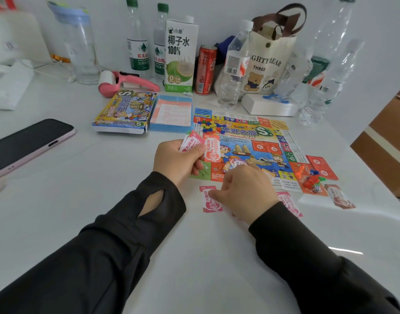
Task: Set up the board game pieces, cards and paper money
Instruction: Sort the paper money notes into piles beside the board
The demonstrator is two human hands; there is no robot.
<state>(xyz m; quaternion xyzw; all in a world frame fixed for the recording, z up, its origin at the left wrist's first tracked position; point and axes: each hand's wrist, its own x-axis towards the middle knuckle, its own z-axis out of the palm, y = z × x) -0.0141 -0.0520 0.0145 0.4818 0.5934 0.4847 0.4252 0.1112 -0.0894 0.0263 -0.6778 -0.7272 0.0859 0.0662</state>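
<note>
Left hand (178, 159) grips a loose fan of paper money (208, 147) over the near-left corner of the game board (262, 141). Right hand (246, 191) reaches to a pink note (211, 201) on the desk (103, 200) just off the board's near edge, fingers (217, 195) touching it (pinching or only pressing, cannot tell). Risk, as I judge it: thin notes slide out of the fan, or the black sleeve (296, 241) drags the second pink note (289, 203) beside the wrist and muddles the piles.
</note>
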